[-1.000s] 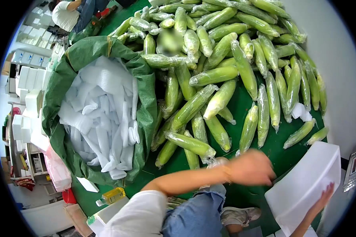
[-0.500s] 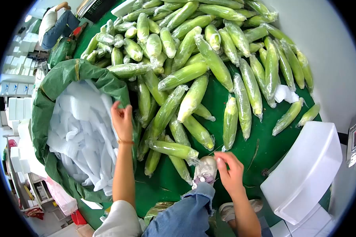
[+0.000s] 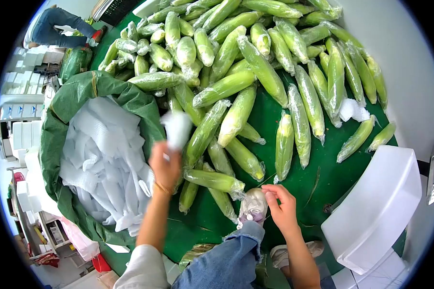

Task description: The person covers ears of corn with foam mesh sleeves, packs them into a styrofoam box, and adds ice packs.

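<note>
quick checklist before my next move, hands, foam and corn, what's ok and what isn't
1. Left hand has a white foam piece: ok, it sticks up from the fingers.
2. Foam piece undamaged: cannot tell, it is blurred.
3. Right hand free: ok, nothing seen in it.
4. More foam at hand: ok, plenty in the green sack beside the left arm.
5. Wrapped corn within easy reach: ok, probably; one cob lies between the hands, slightly beyond the right fingertips.
6. Cobs neatly lined up: not ok, they lie at mixed angles, many overlapping.
</note>
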### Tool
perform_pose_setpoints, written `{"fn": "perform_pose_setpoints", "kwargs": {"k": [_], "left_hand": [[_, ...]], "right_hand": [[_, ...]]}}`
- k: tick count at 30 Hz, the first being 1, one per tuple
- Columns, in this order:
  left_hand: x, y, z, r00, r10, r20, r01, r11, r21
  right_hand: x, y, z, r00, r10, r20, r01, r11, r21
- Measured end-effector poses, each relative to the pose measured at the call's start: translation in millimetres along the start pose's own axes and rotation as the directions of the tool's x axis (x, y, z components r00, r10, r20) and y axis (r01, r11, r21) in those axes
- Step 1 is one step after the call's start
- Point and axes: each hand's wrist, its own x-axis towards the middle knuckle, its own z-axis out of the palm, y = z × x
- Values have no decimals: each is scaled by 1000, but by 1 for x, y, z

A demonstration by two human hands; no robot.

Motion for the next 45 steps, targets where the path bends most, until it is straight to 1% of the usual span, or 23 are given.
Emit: {"fn": "perform_pose_setpoints", "kwargs": {"k": [2,3,6,8,9,12,14,18,20,22,24,26,28,30,31,32,34,35,36,38,39,42,45], "left_hand": [[-35,71,14,986,166,-10,-164,961,-223],[-67,88,26,962,29,273,93,901,-424],[-60,157,42,855,-19,519,425,600,-678],[-36,144,48,745,124,656,553,434,-711],[-23,142,43,592,91,801,715,399,-574],[-13,144,46,639,-105,762,618,660,-427],[-24,137,55,798,86,596,257,847,-466],[-34,131,65,916,326,233,-238,910,-340],[-49,122,72,899,85,430,184,818,-546],[-59,116,72,685,-224,693,695,485,-531],[-68,101,69,347,119,930,937,-17,-348],[-54,101,46,-6,433,901,1000,-7,9],[-30,89,39,270,220,937,962,-37,-269],[-6,46,61,532,23,846,845,-71,-530],[20,45,60,574,-161,803,785,386,-484],[42,47,61,661,-290,692,606,751,-263],[58,42,81,793,-307,526,422,900,-111],[60,33,94,767,-362,529,450,892,-40],[55,20,113,800,-316,509,489,836,-249],[68,62,101,716,-367,593,464,886,-12],[54,47,112,791,-175,586,212,977,5],[23,62,110,663,-102,741,638,595,-489],[-8,129,62,669,66,740,487,714,-503]], "right_hand": [[1,7,1,996,-78,46,70,986,153],[6,1,1,994,-89,67,73,974,213],[26,-37,-11,984,28,178,-82,949,305],[42,-40,-13,993,94,70,-115,881,458],[45,-38,-21,997,-6,75,-16,957,290],[50,-38,-30,967,-84,239,72,996,55],[45,-44,-21,967,-40,253,24,997,67],[28,-2,-6,874,357,328,-482,721,498],[24,-3,-3,744,492,452,-666,597,447],[24,17,5,841,319,436,-470,831,299],[17,20,1,868,311,387,-488,385,784],[30,18,-4,831,175,528,-554,186,811],[45,12,2,763,188,618,-645,279,711],[75,30,8,753,490,438,-655,493,573],[103,20,11,857,368,361,-446,881,160],[132,11,13,933,234,273,-130,927,-352],[170,20,40,998,-60,-3,59,992,-115],[187,27,57,1000,-17,1,17,996,-90],[202,49,78,980,162,118,-192,930,313],[204,24,76,940,292,176,-341,796,501],[198,23,70,954,240,181,-301,774,557],[147,6,37,911,348,222,-377,482,791],[52,-8,3,914,368,170,-334,448,829]]}}
